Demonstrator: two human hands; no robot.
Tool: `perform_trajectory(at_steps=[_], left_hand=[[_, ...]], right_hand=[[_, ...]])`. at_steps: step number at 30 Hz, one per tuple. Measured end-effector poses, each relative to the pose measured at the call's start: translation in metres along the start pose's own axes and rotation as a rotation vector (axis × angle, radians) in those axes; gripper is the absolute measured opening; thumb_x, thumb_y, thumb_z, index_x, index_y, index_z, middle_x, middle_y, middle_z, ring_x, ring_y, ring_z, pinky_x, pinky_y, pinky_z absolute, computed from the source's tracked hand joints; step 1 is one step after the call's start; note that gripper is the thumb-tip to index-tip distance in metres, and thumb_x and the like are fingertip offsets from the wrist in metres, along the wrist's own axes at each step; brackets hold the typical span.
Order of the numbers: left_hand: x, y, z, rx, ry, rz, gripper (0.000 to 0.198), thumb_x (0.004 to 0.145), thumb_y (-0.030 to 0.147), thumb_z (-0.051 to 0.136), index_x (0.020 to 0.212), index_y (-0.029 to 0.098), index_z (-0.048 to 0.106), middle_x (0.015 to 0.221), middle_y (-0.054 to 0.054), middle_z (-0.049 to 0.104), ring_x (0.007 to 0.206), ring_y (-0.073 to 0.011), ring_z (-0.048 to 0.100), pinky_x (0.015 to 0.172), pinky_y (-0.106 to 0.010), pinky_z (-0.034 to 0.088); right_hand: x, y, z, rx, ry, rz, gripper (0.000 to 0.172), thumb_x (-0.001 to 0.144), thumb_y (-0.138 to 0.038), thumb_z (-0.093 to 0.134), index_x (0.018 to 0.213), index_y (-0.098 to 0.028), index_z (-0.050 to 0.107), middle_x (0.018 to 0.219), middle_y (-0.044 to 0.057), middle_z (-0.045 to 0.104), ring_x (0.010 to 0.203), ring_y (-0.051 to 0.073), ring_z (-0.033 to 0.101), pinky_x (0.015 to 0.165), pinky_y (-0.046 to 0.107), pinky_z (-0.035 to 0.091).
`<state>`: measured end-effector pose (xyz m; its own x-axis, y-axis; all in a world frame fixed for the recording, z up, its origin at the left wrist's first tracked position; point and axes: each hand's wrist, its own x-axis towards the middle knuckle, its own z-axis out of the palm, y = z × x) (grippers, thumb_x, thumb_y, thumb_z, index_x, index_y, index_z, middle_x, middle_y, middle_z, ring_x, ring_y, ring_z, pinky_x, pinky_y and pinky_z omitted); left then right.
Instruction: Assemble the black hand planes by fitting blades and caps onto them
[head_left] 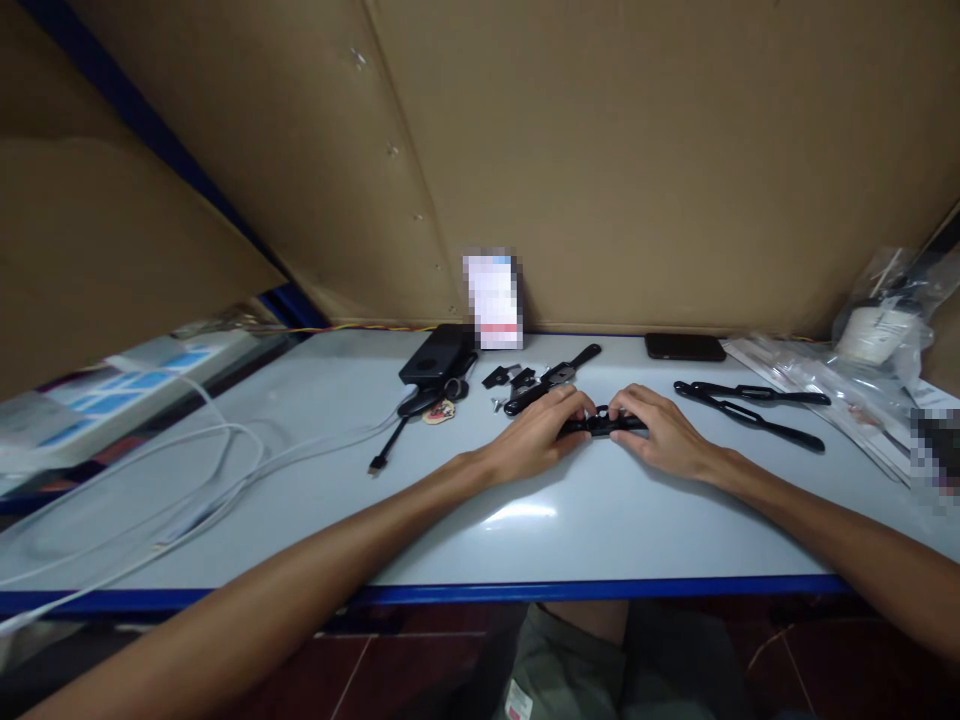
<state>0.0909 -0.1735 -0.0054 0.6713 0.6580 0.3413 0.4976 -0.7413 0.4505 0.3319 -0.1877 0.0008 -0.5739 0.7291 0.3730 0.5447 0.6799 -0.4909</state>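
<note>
In the head view my left hand (pixel 541 432) and my right hand (pixel 660 428) meet over a black spokeshave (pixel 602 422) at the middle of the table. The fingers of each are closed on it, and its handles are largely covered. Just beyond my left hand another black spokeshave (pixel 559 376) lies slantwise, a silvery metal part on its middle. Small dark metal plates (pixel 523 379) lie beside it, with small screws (pixel 496 405) near them. Past my right hand rest two black spokeshave bodies (pixel 757 412) with slotted middles, one across the other.
At the back stand a lit phone (pixel 495 300) and a black box-like device (pixel 438 356) with a short cable. A dark phone (pixel 685 347) lies back right, near plastic bags (pixel 832 400) and a wrapped cup (pixel 874 332). White cables (pixel 240 480) and a power strip (pixel 127 395) occupy the left.
</note>
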Motion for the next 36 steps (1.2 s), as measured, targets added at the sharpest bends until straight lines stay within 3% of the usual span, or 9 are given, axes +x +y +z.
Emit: perform_trajectory(at_steps=[6,9,12,19,24,29,33,36], left_hand=[[0.0005,0.0017,-0.001,-0.01,-0.023,0.022,0.021,0.098,0.021,0.053,0.117,0.022,0.063,0.11,-0.007,0.06,0.105,-0.0251,0.058,0.093,-0.043,0.05],[0.0001,-0.0004,0.0004,-0.054,0.016,-0.017,0.024,0.096,0.022,0.058,0.119,0.021,0.057,0.105,-0.006,0.061,0.097,-0.0233,0.059,0.087,-0.041,0.051],[-0.0003,-0.0035,0.0022,-0.106,0.043,-0.07,0.035,0.092,0.024,0.063,0.125,0.02,0.052,0.1,-0.004,0.061,0.091,-0.0213,0.06,0.082,-0.038,0.051],[0.0009,-0.0065,0.0027,-0.089,0.031,-0.056,0.044,0.093,0.024,0.063,0.136,0.019,0.052,0.104,-0.006,0.063,0.097,-0.0233,0.061,0.088,-0.041,0.052],[0.0008,-0.0057,0.0016,-0.086,0.025,-0.045,0.043,0.094,0.024,0.062,0.136,0.02,0.053,0.105,-0.007,0.063,0.098,-0.0232,0.061,0.088,-0.041,0.052],[0.0003,-0.0045,0.0008,-0.07,0.018,-0.063,0.043,0.094,0.023,0.062,0.135,0.018,0.052,0.104,-0.006,0.063,0.097,-0.0228,0.06,0.087,-0.04,0.051],[0.0009,-0.0037,0.0003,-0.067,0.011,-0.057,0.041,0.094,0.023,0.062,0.134,0.018,0.053,0.105,-0.006,0.063,0.097,-0.0226,0.061,0.086,-0.039,0.051],[0.0012,-0.0036,0.0002,-0.069,0.011,-0.056,0.041,0.094,0.023,0.061,0.134,0.018,0.053,0.106,-0.007,0.063,0.097,-0.0226,0.06,0.085,-0.038,0.051]], right_hand=[[-0.001,0.0043,0.0035,0.015,0.036,0.034,0.021,0.089,-0.018,0.064,0.11,-0.021,0.062,0.113,0.007,0.06,0.096,0.022,0.062,0.089,0.041,0.052],[-0.0011,0.0048,0.0052,-0.041,0.017,-0.006,0.032,0.091,-0.018,0.062,0.123,-0.022,0.064,0.116,0.01,0.061,0.104,0.025,0.061,0.094,0.046,0.052],[-0.0017,0.0037,0.0053,-0.101,-0.013,-0.07,0.036,0.091,-0.013,0.058,0.125,-0.024,0.067,0.117,0.01,0.059,0.111,0.026,0.058,0.098,0.048,0.05],[-0.003,0.0009,0.0042,-0.026,0.025,0.001,0.026,0.088,-0.013,0.059,0.113,-0.02,0.064,0.119,0.011,0.057,0.099,0.023,0.061,0.093,0.045,0.054],[-0.0033,0.0016,0.005,-0.095,-0.007,-0.084,0.038,0.089,-0.011,0.058,0.124,-0.023,0.065,0.126,0.012,0.056,0.116,0.028,0.058,0.103,0.051,0.05],[-0.0033,0.001,0.0052,-0.04,0.043,-0.002,0.025,0.092,-0.016,0.057,0.115,-0.019,0.067,0.125,0.012,0.055,0.102,0.023,0.064,0.097,0.046,0.054],[-0.0029,-0.0016,0.0054,-0.086,0.012,-0.059,0.032,0.093,-0.018,0.06,0.123,-0.022,0.066,0.129,0.013,0.055,0.118,0.028,0.059,0.104,0.051,0.051],[-0.0027,-0.002,0.0055,-0.07,0.023,-0.044,0.02,0.094,-0.02,0.06,0.112,-0.022,0.068,0.131,0.013,0.054,0.118,0.027,0.06,0.104,0.05,0.052]])
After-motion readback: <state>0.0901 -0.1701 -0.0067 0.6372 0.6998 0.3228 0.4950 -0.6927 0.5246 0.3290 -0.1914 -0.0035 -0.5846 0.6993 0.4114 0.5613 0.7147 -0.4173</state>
